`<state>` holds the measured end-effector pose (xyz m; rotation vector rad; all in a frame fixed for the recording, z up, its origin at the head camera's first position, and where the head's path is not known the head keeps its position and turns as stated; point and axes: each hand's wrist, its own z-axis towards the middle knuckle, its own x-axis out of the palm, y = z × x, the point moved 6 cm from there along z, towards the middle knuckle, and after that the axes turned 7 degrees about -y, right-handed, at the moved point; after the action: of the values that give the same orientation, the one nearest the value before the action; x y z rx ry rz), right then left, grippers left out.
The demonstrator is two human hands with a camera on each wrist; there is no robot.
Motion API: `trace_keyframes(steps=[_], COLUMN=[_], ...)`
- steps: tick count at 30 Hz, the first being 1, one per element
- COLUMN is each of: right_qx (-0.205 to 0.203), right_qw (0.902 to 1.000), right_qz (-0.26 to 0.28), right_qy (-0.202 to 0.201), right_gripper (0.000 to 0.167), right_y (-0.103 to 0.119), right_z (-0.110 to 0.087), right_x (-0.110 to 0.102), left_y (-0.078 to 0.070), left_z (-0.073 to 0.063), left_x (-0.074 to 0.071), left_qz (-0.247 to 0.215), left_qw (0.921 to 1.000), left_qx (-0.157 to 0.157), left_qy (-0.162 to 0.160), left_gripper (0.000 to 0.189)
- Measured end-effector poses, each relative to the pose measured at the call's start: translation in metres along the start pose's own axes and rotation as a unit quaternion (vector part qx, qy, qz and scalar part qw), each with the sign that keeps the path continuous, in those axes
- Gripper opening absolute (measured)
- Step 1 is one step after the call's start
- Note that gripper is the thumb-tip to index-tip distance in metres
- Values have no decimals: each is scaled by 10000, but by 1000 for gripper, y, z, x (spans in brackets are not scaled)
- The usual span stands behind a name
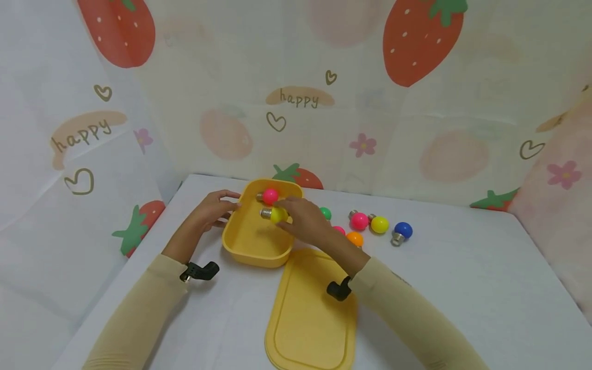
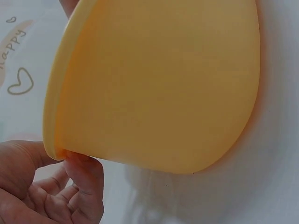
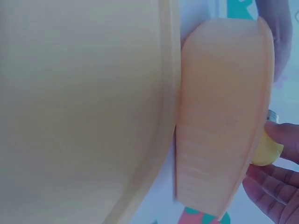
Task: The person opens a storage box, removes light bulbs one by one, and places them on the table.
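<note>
My right hand (image 1: 307, 221) pinches a yellow light bulb (image 1: 278, 215) over the yellow plastic container (image 1: 256, 261), the bulb's silver screw base pointing left. In the right wrist view, this bulb (image 3: 268, 150) shows at the container's rim, between thumb and fingers. A pink bulb (image 1: 270, 196) lies inside the container near its far end. With thumb and finger, my left hand (image 1: 213, 209) holds the container's left rim; the left wrist view shows that hand (image 2: 70, 186) at the rim's corner.
The yellow lid (image 1: 312, 313) lies flat in front of the container, partly under my right forearm. Right of the container are several bulbs, including a green (image 1: 326, 213), an orange (image 1: 355, 239), a pink (image 1: 359, 221), a yellow (image 1: 380, 224) and a blue one (image 1: 403, 230). Printed fabric walls surround the white table.
</note>
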<state>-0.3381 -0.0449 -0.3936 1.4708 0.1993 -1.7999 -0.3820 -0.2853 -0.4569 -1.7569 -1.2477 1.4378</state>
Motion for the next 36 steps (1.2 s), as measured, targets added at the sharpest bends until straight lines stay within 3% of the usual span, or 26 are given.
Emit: trace_keyframes(steps=[17, 36], right_qx=[-122, 270], right_qw=[9990, 9985], right_qz=[254, 184], right_qy=[-357, -444], right_gripper=[46, 49], right_y=[-1, -11], right_z=[-27, -61], right_x=[-17, -32], left_y=[1, 1], left_z=[0, -1], left_x=[0, 2], left_qz=[-38, -24], left_qw=[10000, 9999], left_qx=[-36, 4], left_qy=[70, 105], left_gripper=[52, 53])
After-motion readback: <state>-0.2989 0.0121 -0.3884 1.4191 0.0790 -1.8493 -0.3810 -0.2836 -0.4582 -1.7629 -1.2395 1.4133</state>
